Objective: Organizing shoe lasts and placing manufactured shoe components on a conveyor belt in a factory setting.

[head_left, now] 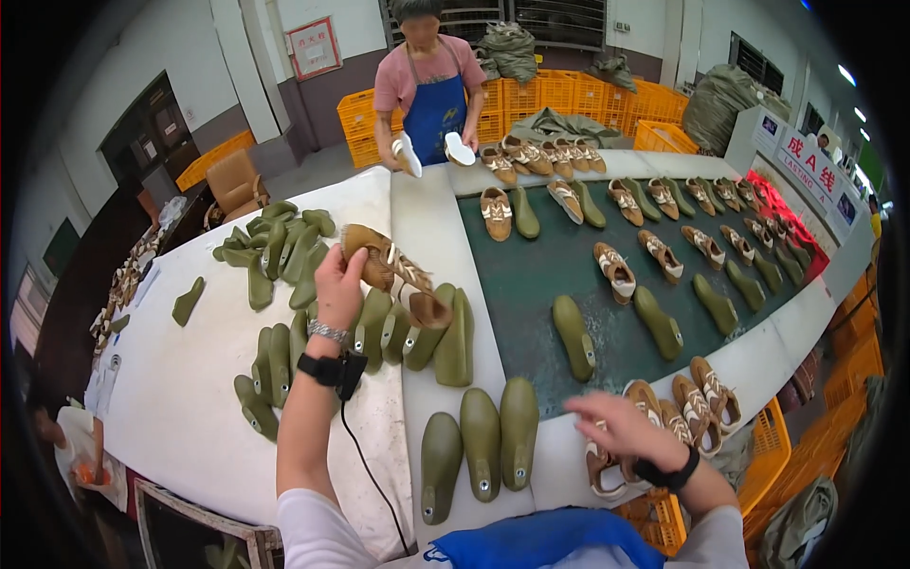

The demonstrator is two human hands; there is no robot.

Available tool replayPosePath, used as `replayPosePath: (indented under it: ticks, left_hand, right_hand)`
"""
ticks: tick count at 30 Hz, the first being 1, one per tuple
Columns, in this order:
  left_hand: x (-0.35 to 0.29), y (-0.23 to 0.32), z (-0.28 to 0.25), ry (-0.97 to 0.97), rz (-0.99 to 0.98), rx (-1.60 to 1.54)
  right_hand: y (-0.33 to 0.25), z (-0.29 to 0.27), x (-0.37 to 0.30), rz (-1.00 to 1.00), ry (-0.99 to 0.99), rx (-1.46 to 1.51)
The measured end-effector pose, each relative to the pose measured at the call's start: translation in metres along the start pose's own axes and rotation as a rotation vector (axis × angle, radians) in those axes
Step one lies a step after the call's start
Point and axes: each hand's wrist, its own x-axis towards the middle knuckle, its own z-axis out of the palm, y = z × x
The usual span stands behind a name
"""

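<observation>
My left hand (339,289) is closed on a brown lace-up sneaker (409,270), held tilted above a cluster of green shoe lasts (455,341). My right hand (621,425) reaches over the near edge of the dark green conveyor belt (531,327), fingers extended and apart, with nothing visible in them. Just beneath and beside it stand several brown and white sneakers (697,408). Directly in front of me, three green lasts (481,446) lie side by side on the white ledge.
Green lasts (275,242) are piled on the white table (209,341) at left. Rows of sneakers (614,270) and lasts line the belt. Across the table a person in a blue apron (431,123) holds two white-soled shoes (460,149). Orange crates (773,455) stand at the right.
</observation>
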Motion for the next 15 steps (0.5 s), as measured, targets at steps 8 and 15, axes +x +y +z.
replayPosePath:
  ticks: [8, 15]
  left_hand:
    - [-0.116, 0.105, 0.043, -0.046, -0.247, -0.642]
    - [-0.180, 0.092, 0.061, -0.035, -0.397, -0.321]
  right_hand:
    - [-0.064, 0.008, 0.053, -0.166, 0.149, 0.541]
    - [-0.059, 0.016, 0.020, -0.169, 0.427, 0.205]
